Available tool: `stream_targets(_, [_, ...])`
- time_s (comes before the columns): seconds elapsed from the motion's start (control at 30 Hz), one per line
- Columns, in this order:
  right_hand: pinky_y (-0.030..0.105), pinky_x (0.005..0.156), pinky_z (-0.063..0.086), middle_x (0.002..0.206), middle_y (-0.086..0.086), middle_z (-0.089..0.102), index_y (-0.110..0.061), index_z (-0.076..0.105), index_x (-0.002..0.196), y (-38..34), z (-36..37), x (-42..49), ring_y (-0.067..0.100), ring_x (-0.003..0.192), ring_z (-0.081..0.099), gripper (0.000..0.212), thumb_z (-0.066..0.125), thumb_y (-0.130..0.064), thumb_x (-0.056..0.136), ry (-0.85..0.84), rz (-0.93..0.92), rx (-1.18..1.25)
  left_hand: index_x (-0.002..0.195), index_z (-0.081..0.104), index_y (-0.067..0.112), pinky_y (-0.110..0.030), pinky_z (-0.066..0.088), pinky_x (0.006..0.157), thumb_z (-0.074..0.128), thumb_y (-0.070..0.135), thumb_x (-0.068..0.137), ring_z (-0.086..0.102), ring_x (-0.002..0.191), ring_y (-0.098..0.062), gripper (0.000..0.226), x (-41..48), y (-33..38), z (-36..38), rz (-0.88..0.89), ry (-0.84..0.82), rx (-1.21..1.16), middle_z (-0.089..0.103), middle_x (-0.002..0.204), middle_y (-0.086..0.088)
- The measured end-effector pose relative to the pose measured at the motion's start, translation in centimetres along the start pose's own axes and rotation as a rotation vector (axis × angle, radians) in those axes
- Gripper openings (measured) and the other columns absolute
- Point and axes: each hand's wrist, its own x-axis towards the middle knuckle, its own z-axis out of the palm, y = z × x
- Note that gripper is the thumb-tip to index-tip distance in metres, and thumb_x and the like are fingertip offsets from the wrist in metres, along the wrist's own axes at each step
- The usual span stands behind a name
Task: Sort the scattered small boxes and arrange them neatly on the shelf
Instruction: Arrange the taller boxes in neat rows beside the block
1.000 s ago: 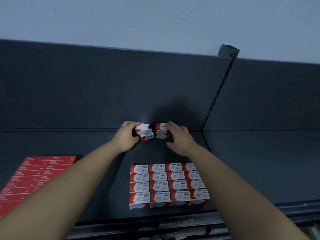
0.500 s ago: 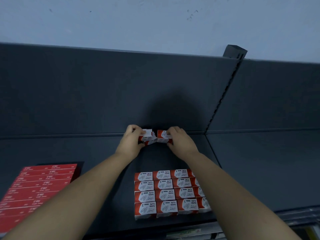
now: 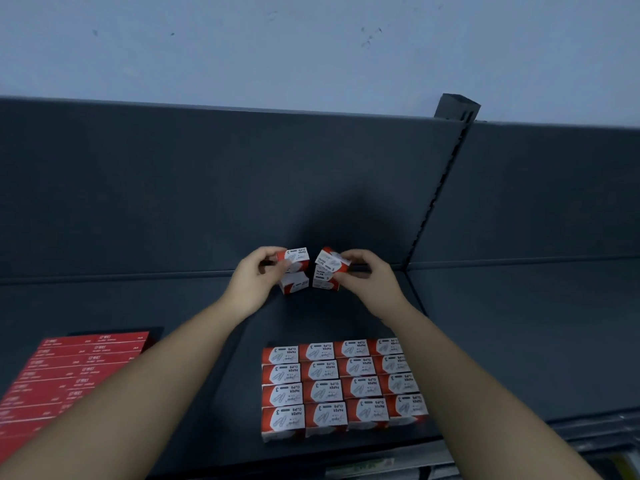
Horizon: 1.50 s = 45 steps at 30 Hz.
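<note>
Hands work at the back edge of the shelf [image 3: 502, 341]: the left hand [image 3: 252, 282] curls its fingers round the left top box [image 3: 296, 257], and the right hand [image 3: 369, 278] pinches the tilted right top box [image 3: 333, 259] between thumb and fingertips. The lower left box [image 3: 295, 283] and lower right box [image 3: 323, 280] sit directly beneath, just beside each other. Near the front edge stands a neat four-by-four block of boxes [image 3: 341, 386], with flat red packs [image 3: 69, 372] at the front left corner.

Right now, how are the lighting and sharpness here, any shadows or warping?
Head view: dim, bluish light; soft shadow on the back panel; held boxes slightly blurred, arranged boxes readable; wide-angle lens makes the upright post lean.
</note>
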Motion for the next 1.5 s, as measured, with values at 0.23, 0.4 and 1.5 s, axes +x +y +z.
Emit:
stream_targets(0.23, [0.037,0.077,0.057,0.126,0.014,0.058,-0.016,0.060,0.123,-1.8,-2.0,-2.1,0.031,0.109,0.065,0.042,0.060,0.007,0.088,-0.105,0.168,0.588,0.102,0.066,0.013,-0.021,0.049,0.060,0.055,0.042,0.095,0.065,0.072,-0.009,0.032,-1.4,2.4,1.4,-0.224,-0.052,-0.222,0.072,0.094,-0.004])
stream_targets(0.4, [0.036,0.072,0.056,0.107,0.008,0.068,-0.018,0.059,0.125,-2.4,-2.7,-3.2,0.021,0.092,0.069,0.037,0.060,-0.002,0.091,-0.032,0.180,0.790,0.100,0.065,0.012,-0.022,0.049,0.060,0.053,0.046,0.094,0.062,0.067,-0.010,0.037,-2.5,3.8,2.2,-0.236,-0.114,-0.281,0.071,0.088,-0.003])
stream_targets(1.5, [0.031,0.072,0.054,0.109,0.010,0.073,-0.007,0.062,0.117,-3.6,-0.7,-6.9,0.024,0.097,0.070,0.041,0.067,0.010,0.080,0.061,0.320,0.678,0.120,0.054,0.007,-0.026,0.059,0.070,0.055,0.035,0.097,0.074,0.082,-0.020,0.037,-8.2,6.4,4.6,-0.344,0.061,-0.486,0.070,0.109,-0.017])
